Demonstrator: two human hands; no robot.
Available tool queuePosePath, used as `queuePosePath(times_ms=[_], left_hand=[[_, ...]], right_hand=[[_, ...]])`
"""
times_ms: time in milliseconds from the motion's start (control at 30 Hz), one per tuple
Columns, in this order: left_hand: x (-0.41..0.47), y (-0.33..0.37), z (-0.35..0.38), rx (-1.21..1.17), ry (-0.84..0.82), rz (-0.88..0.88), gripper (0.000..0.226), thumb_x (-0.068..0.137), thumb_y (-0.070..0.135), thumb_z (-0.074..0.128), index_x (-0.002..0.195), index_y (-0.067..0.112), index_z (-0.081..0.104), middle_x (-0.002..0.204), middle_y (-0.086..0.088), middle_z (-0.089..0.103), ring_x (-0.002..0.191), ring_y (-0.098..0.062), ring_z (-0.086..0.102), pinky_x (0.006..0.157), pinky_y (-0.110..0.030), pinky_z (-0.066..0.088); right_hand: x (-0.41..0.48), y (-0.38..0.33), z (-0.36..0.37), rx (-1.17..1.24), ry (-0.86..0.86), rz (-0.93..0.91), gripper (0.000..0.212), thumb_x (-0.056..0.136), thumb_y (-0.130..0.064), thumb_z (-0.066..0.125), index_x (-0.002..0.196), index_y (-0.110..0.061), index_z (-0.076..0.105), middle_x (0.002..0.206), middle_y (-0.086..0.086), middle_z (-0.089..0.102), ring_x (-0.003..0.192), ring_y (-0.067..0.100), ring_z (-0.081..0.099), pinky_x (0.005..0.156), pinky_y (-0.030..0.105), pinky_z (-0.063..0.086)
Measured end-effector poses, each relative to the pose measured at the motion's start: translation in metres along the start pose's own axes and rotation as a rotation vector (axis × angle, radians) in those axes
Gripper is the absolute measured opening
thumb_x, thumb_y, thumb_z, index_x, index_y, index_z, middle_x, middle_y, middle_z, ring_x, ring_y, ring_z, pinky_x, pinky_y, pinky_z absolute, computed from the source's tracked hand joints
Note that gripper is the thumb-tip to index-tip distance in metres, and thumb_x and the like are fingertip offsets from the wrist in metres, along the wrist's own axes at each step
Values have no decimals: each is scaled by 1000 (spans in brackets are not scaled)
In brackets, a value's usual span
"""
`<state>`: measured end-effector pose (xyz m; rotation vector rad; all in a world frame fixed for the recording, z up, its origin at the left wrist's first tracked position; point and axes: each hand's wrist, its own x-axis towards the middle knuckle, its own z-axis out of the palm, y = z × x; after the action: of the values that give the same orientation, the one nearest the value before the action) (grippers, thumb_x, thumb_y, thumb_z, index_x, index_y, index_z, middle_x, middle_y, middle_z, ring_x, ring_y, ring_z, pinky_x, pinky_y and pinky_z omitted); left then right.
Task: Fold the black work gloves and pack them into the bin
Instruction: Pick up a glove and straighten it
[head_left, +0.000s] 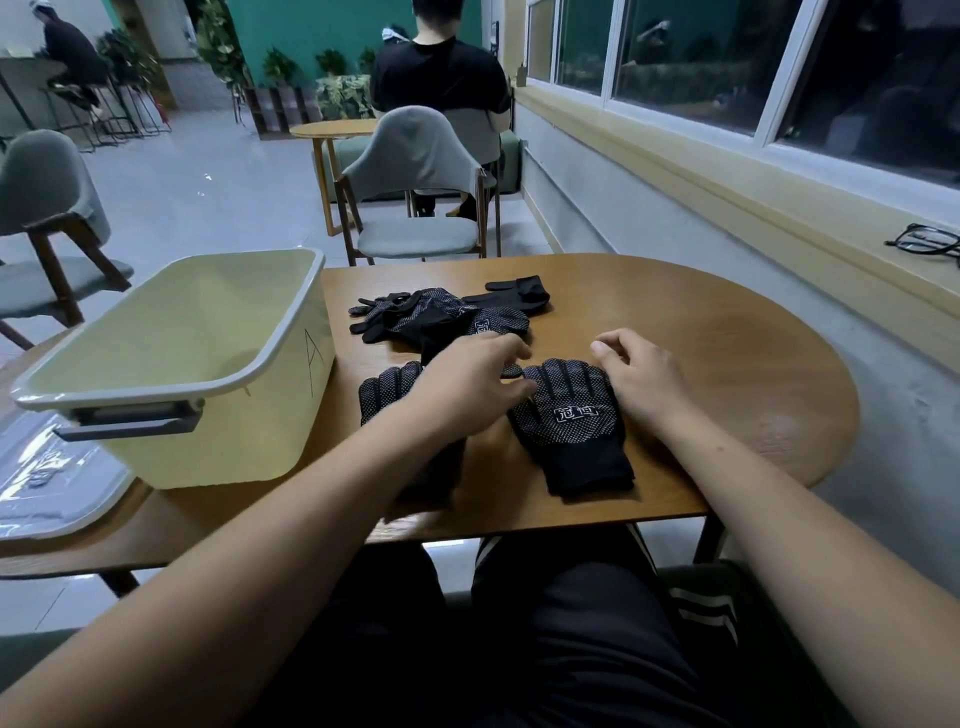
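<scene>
Left hand (467, 382): fingers loosely spread, tips at the thumb side of the dot-palmed glove (569, 415), pinching nothing that shows. Right hand (641, 382): fingers slack, half curled, resting at that glove's other edge. Judged to be squaring it flat, palm up, before the fold. The second glove (387, 389) lies under the left wrist. Glove pile (441, 314) waits just beyond the fingertips. Yellow bin (291, 364) stands left of the left hand, no gloves seen inside.
</scene>
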<state>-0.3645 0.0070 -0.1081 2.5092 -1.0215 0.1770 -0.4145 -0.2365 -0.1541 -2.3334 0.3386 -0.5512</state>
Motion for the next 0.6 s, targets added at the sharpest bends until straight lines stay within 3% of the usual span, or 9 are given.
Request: queuePosePath(times_ms=[233, 367, 500, 600], left_hand=[[22, -54, -5, 243, -20, -162, 53, 82, 35, 78, 133, 24, 67, 122, -4, 68, 118, -27, 62, 95, -39, 54], [27, -71, -1, 334, -33, -203, 40, 78, 44, 74, 113, 24, 70, 107, -2, 70, 108, -30, 66, 83, -42, 57], [32, -73, 2, 427, -41, -150, 31, 78, 43, 72, 103, 25, 72, 100, 0, 72, 100, -30, 68, 68, -36, 46], [35, -72, 1, 467, -55, -129, 28, 79, 35, 77, 104, 25, 71, 100, 0, 73, 100, -31, 69, 66, -35, 39]], right_hand=[[0, 0, -1, 14, 24, 17, 28, 108, -37, 56, 122, -18, 72, 120, -1, 74, 104, 10, 57, 85, 24, 36], [0, 0, -1, 31, 44, 32, 29, 108, -37, 55, 122, -18, 72, 119, 0, 73, 106, 14, 59, 84, 24, 35], [0, -1, -2, 27, 42, 31, 29, 109, -37, 54, 122, -17, 72, 120, 1, 73, 110, 20, 62, 82, 25, 34], [0, 0, -2, 27, 47, 36, 29, 109, -38, 53, 120, -17, 72, 117, 1, 74, 109, 20, 62, 80, 26, 34]])
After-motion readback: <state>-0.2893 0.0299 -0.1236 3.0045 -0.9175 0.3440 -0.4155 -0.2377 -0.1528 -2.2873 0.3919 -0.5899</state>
